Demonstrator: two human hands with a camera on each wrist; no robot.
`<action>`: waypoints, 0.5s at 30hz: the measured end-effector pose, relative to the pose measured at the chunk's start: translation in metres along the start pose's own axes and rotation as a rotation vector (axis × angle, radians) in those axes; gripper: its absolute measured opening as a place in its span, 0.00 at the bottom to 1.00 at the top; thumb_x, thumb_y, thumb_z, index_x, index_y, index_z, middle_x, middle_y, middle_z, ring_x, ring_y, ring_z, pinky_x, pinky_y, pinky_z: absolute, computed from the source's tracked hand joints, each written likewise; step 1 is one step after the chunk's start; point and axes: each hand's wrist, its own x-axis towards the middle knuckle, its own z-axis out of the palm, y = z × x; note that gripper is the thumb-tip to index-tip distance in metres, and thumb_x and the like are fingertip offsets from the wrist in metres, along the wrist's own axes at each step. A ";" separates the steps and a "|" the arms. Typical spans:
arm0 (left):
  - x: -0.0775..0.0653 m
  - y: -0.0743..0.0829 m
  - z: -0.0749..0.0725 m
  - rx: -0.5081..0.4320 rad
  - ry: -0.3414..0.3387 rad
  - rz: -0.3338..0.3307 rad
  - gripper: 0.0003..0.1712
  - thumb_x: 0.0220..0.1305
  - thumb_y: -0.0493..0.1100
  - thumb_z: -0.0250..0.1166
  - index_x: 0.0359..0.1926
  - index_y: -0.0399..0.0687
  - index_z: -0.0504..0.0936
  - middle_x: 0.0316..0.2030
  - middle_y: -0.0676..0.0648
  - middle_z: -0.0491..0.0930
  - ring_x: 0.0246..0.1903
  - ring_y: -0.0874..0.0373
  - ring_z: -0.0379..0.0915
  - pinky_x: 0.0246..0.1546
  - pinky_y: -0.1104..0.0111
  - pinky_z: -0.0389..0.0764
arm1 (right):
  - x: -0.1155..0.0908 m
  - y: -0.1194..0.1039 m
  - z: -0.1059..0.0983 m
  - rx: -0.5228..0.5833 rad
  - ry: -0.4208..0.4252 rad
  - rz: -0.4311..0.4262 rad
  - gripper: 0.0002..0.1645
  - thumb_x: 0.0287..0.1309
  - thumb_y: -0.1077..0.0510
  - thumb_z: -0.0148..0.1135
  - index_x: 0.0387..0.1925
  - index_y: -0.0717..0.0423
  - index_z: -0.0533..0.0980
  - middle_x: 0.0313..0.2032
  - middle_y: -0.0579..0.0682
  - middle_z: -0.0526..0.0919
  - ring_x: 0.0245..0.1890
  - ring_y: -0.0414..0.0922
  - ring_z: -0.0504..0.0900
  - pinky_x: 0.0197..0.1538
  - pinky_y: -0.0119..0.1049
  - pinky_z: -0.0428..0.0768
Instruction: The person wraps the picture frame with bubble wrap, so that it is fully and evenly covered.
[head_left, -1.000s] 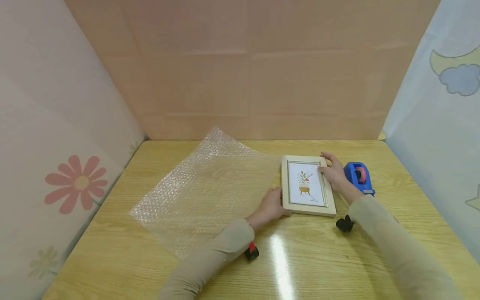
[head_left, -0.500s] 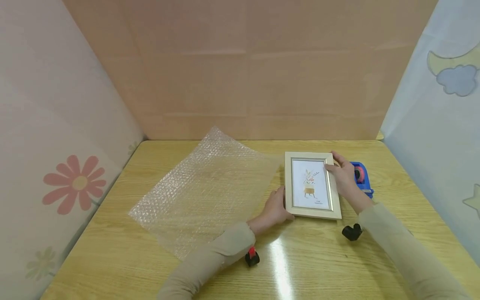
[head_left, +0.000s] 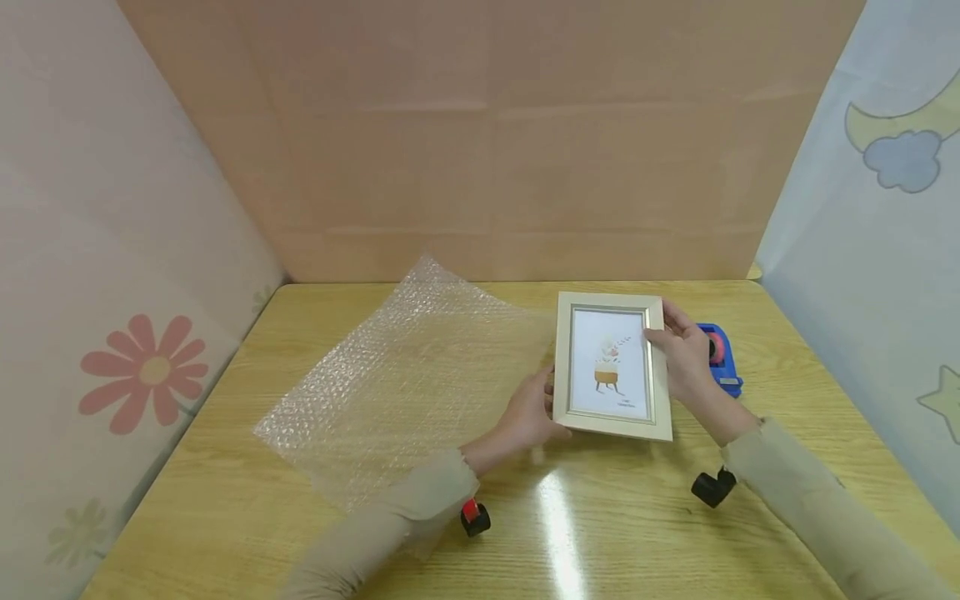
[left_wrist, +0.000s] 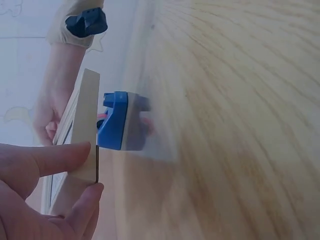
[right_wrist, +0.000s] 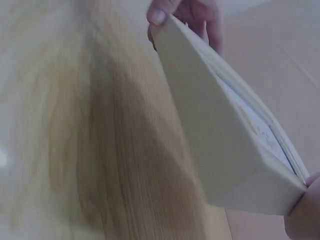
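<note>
In the head view, right of centre, here's the picture frame (head_left: 611, 367), up in both hands, its printed front facing the camera: the left hand (head_left: 528, 412) has the lower left corner, and the right hand (head_left: 686, 358) grips the upper right side, thumb over the front border. The bubble wrap (head_left: 405, 375) spreads across the middle left of the frame, flat on the surface (head_left: 637, 517), and the left sleeve (head_left: 420, 492) crosses its lower edge; an arm swung carelessly there could drag the sheet askew. Just beyond the right hand, at the right, sits the blue tape dispenser (head_left: 726, 375), and a wide turn of that wrist might well knock it. Over to the left wrist view: lower left, the thumb and fingers close in a pinch on the picture frame's edge, with a gap between it and the surface. That's a hold on a narrow rim, so if the thumb slides, I'd expect that corner to drop. Now the right wrist view: the picture frame slants from the top to the lower right, the left hand's fingertips at the top end, the right hand cut off at the right edge; uneven lifting could twist it loose.
</note>
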 end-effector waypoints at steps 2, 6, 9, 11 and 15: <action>-0.005 0.001 -0.010 -0.014 -0.011 0.018 0.59 0.30 0.24 0.74 0.67 0.41 0.55 0.39 0.44 0.72 0.34 0.57 0.75 0.32 0.74 0.78 | -0.006 0.000 0.009 -0.018 0.019 0.031 0.38 0.57 0.69 0.54 0.67 0.55 0.54 0.48 0.43 0.70 0.44 0.35 0.73 0.38 0.22 0.77; -0.014 0.002 -0.030 -0.004 -0.014 0.030 0.57 0.32 0.25 0.75 0.66 0.41 0.56 0.36 0.45 0.72 0.31 0.58 0.74 0.31 0.73 0.78 | -0.017 0.004 0.025 -0.096 0.020 0.078 0.36 0.58 0.66 0.55 0.67 0.53 0.55 0.49 0.41 0.68 0.41 0.33 0.73 0.38 0.22 0.77; -0.020 0.002 -0.044 -0.006 -0.018 -0.003 0.57 0.31 0.25 0.75 0.66 0.39 0.56 0.36 0.45 0.71 0.32 0.56 0.74 0.31 0.72 0.78 | -0.022 0.010 0.037 -0.127 0.015 0.082 0.36 0.59 0.67 0.52 0.67 0.53 0.54 0.50 0.43 0.67 0.42 0.34 0.71 0.39 0.22 0.76; -0.024 0.001 -0.051 -0.008 -0.024 -0.029 0.58 0.30 0.24 0.75 0.66 0.38 0.56 0.36 0.44 0.71 0.32 0.54 0.75 0.31 0.70 0.79 | -0.025 0.013 0.044 -0.134 0.027 0.086 0.35 0.60 0.68 0.51 0.67 0.54 0.54 0.48 0.44 0.67 0.42 0.35 0.71 0.40 0.22 0.76; -0.031 -0.002 -0.064 0.027 -0.026 -0.066 0.58 0.30 0.26 0.75 0.66 0.35 0.54 0.37 0.43 0.71 0.33 0.52 0.76 0.31 0.68 0.79 | -0.028 0.020 0.060 -0.108 0.084 0.120 0.33 0.58 0.68 0.52 0.64 0.57 0.57 0.44 0.43 0.68 0.41 0.35 0.71 0.41 0.22 0.75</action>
